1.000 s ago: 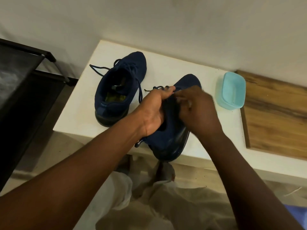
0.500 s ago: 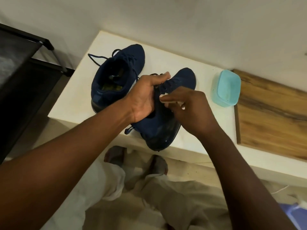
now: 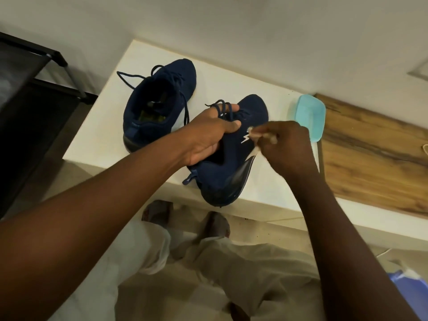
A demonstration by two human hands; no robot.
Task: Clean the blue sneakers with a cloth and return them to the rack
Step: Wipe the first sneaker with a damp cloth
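Head view, white table (image 3: 104, 135), black rack (image 3: 34, 117), wall (image 3: 231, 31)

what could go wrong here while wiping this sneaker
1. The heel of the dark blue knit sneaker hangs off the white table, held only by the left hand at its laces; a slipped grip could drop it.
2. The light blue plastic container sits just beyond the right hand pinching the small white cloth; a wide stroke might knock it.
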